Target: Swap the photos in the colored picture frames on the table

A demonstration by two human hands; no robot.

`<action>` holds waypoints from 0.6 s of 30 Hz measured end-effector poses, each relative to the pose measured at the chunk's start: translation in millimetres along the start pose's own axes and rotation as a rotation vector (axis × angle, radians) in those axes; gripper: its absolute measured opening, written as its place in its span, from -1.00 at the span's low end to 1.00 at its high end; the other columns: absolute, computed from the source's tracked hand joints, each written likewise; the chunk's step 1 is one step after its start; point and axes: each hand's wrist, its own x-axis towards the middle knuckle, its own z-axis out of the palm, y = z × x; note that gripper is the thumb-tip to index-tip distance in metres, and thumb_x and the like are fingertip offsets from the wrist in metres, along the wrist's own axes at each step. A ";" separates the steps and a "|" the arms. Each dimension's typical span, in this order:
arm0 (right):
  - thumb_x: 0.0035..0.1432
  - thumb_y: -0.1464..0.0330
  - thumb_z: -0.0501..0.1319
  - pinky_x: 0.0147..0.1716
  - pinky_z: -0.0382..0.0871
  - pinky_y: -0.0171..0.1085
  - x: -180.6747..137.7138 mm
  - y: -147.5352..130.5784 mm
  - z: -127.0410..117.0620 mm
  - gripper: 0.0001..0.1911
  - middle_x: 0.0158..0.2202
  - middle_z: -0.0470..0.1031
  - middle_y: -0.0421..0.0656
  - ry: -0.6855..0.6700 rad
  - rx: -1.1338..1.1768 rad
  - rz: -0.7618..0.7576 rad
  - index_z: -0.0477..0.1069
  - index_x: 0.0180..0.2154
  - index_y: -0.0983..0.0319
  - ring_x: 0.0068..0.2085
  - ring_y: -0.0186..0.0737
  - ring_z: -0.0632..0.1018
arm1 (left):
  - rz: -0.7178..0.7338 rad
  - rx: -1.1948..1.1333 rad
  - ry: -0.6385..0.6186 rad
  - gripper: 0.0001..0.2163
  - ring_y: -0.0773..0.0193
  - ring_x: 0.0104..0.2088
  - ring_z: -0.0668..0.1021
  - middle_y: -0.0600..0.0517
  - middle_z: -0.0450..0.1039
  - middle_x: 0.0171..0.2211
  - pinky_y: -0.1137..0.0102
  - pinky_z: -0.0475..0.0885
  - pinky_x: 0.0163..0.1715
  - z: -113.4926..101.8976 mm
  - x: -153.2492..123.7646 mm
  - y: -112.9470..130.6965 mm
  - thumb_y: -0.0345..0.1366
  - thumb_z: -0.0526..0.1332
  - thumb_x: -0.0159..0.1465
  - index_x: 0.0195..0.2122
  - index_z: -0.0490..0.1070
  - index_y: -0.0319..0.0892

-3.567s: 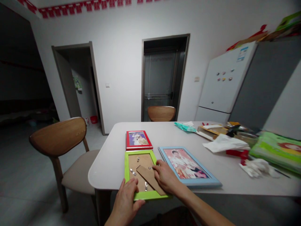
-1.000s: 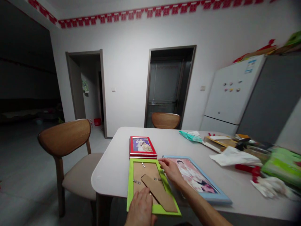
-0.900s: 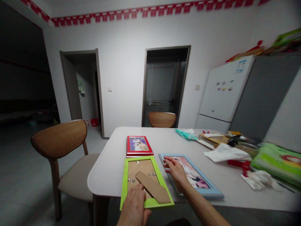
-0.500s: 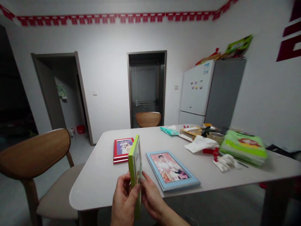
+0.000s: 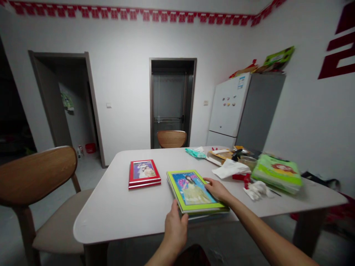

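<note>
A picture frame with a lime-green border (image 5: 215,207) lies flat near the table's front edge, stacked on the light-blue picture frame, which is mostly covered. My left hand (image 5: 176,225) grips its near left corner, thumb at the front edge and fingers along the left side. Across from it, my right hand (image 5: 217,190) holds the right edge with fingertips on the border. The green frame's photo of a figure in a pale dress faces up. To the left sits a stack of red picture frames (image 5: 144,181), apart from both hands.
The white table (image 5: 111,218) carries clutter at right: a green tissue pack (image 5: 277,173), white gloves (image 5: 257,190), a red-handled tool (image 5: 245,179), white paper (image 5: 231,168) and a teal packet (image 5: 195,152). Wooden chairs stand at left (image 5: 39,173) and far side (image 5: 172,138).
The green picture frame went from upright in both hands to lying flat on the blue one. Both hands moved right, and my right hand shifted to its far right edge. The view shifted slightly.
</note>
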 end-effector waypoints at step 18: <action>-0.06 0.40 0.06 -0.06 0.11 -0.29 -17.3 -135.9 126.2 -0.56 -0.05 0.33 -0.08 -0.133 -0.273 -0.547 0.27 -0.06 0.27 -0.04 -0.19 0.31 | -0.074 0.352 0.206 -0.60 0.20 0.02 0.29 -0.18 0.26 -0.01 0.35 0.14 0.00 -114.7 16.2 -68.0 -0.36 0.05 0.07 -0.04 0.17 -0.35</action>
